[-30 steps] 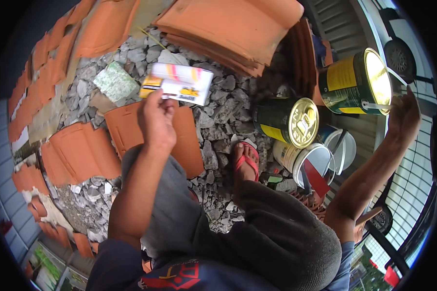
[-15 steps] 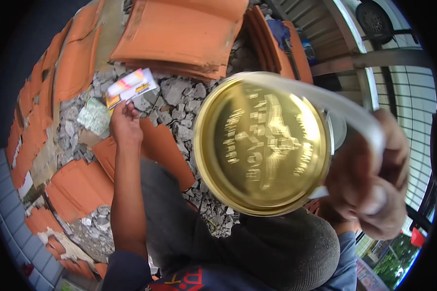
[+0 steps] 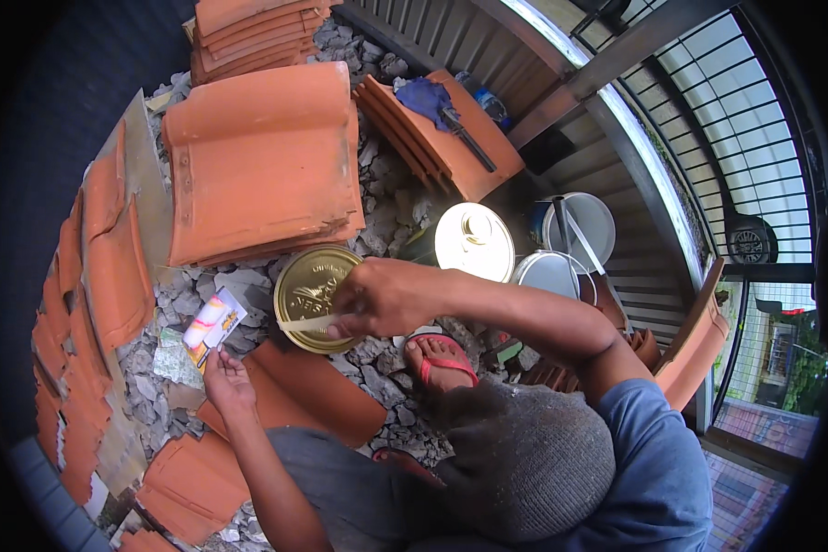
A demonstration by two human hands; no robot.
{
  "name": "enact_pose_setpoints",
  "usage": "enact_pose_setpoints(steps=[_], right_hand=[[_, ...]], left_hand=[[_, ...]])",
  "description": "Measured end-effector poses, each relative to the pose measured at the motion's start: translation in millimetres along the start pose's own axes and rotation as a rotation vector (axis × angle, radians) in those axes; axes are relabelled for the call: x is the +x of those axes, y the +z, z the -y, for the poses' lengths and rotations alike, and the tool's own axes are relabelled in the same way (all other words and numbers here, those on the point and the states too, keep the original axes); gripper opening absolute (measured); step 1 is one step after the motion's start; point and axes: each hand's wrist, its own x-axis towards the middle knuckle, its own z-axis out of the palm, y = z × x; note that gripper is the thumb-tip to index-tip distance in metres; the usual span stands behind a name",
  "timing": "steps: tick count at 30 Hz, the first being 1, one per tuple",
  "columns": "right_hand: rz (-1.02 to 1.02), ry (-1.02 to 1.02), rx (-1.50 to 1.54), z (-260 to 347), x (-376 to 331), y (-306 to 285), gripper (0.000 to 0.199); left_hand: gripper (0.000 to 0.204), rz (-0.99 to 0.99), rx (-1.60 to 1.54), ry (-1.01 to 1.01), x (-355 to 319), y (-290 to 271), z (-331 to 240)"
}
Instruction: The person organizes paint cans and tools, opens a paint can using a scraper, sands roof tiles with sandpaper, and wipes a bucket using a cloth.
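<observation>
My right hand (image 3: 377, 299) is closed on the pale plastic handle of a round can (image 3: 305, 276) with a shiny gold embossed lid. The can is low over the rubble; whether its base rests there is hidden. To the left, my left hand (image 3: 228, 379) pinches the lower corner of a printed packet holding a white and pink paint roller cover (image 3: 213, 322). A clay roof tile (image 3: 317, 391) lies between my hands, nearer to me. Beyond my right forearm stands a larger can with a pale top (image 3: 475, 242).
Broken grey rubble (image 3: 377, 386) covers the ground. Stacked orange tiles (image 3: 262, 166) stand ahead. Another tile stack (image 3: 478, 138) carries a blue cloth (image 3: 423, 97) and a dark-handled tool. White buckets (image 3: 587, 225) stand by the corrugated wall at right. My foot in a red flip-flop (image 3: 442, 362) is close by.
The gold-lidded can, in my right hand, has moved from close before the camera down and left toward the rubble. My left hand still holds the roller packet. The view has shifted.
</observation>
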Motion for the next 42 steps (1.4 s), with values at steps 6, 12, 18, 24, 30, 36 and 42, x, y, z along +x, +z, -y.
enact_pose_setpoints(steps=[6, 12, 18, 24, 30, 36, 42], right_hand=[[-0.656, 0.093, 0.034, -106, 13, -127, 0.021], [-1.174, 1.024, -0.424, -307, -59, -249, 0.033], [-0.564, 0.624, -1.514, -339, -34, -269, 0.021], [-0.548, 0.907, -1.338, -414, -34, -293, 0.048], [-0.643, 0.991, -1.018, -464, -20, -322, 0.074], [-0.767, 0.838, -1.104, -460, -27, -330, 0.065], [-0.97, 0.443, -1.225, -339, -33, -335, 0.037]], left_hand=[[0.022, 0.029, 0.021, -0.035, -1, -12, -11], [0.037, 0.295, 0.174, -0.133, -41, 17, 4], [0.051, 0.23, 0.722, 0.019, -77, -25, -15], [0.043, 0.006, 0.885, 0.044, -104, -68, -20], [0.033, 0.126, 0.895, 0.085, -133, -37, -22], [0.025, 0.151, 0.852, 0.198, -143, -42, -12], [0.02, 0.149, 0.742, 0.33, -163, -24, -27]])
